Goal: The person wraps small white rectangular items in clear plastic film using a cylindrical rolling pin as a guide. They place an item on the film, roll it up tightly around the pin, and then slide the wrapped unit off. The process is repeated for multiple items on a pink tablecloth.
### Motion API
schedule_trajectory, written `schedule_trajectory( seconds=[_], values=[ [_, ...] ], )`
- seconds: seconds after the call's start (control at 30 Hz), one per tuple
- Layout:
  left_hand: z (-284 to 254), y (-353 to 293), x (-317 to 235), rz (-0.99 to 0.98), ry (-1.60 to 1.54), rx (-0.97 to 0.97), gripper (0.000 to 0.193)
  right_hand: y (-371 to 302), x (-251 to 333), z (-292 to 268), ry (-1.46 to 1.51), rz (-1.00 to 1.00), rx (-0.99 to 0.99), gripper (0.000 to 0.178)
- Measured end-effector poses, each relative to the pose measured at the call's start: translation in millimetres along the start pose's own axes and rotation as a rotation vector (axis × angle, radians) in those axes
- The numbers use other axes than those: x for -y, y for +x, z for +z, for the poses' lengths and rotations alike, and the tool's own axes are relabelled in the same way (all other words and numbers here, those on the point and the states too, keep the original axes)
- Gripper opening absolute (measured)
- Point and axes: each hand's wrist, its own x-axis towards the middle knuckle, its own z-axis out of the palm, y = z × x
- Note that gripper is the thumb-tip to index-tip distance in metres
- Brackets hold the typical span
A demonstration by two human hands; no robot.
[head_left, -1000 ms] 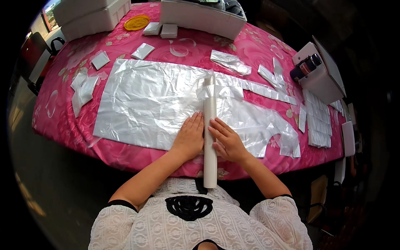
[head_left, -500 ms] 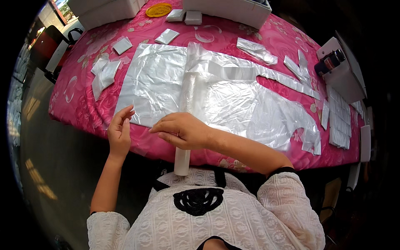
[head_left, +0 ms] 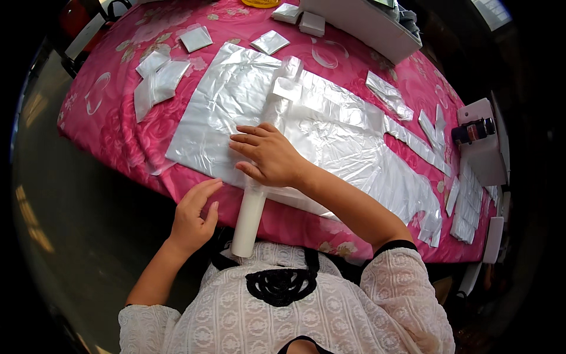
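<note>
In the head view, the right hand (head_left: 268, 156) is lying palm down over a pale tube (head_left: 248, 224), its fingers pointing leftward, slightly apart, and gripping nothing. Whether the palm is pressing or only hovering, the picture is not making clear. The left hand (head_left: 196, 213) is hanging just left of the tube, near the edge of the bench (head_left: 112, 127), its fingers loosely curved, its thumb standing apart, and nothing between them.

The tube is running beneath the right hand, its near end jutting past the bench edge toward the person, while its far part is showing through clear film beyond the fingertips. A shiny plastic sheet (head_left: 336, 138) is spreading flat to both sides of the right hand, and its long strap (head_left: 418, 144) is trailing away to the right. Folded packets (head_left: 196, 39) are lying beyond the left hand, and a dark bottle (head_left: 473, 131) is resting far to the right of the right hand.

The step in hand appears to be rolling the tube along the sheet, smoothing or winding the film. The next move is probably calling for even pressure from the 2 hands, keeping the tube straight and the plastic free of creases.
</note>
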Motion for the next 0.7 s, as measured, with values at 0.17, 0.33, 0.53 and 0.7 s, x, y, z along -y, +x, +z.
schedule_trajectory(
  seconds=[0.17,0.33,0.53,0.7],
  values=[
    [8,28,-3,0.106,-0.007,0.010,0.035,-5,-26,-27,-0.098,0.177,-0.370,0.041],
    [34,53,-16,0.165,-0.056,0.094,0.042,-12,-85,-45,-0.194,0.635,-0.350,0.050],
    [65,58,-25,0.256,0.050,0.096,0.052,-27,-62,-64,0.236,0.873,-0.097,0.028],
    [73,47,-23,0.126,0.044,0.076,0.067,-60,-29,-58,0.374,0.786,0.053,0.046]
  ],
)
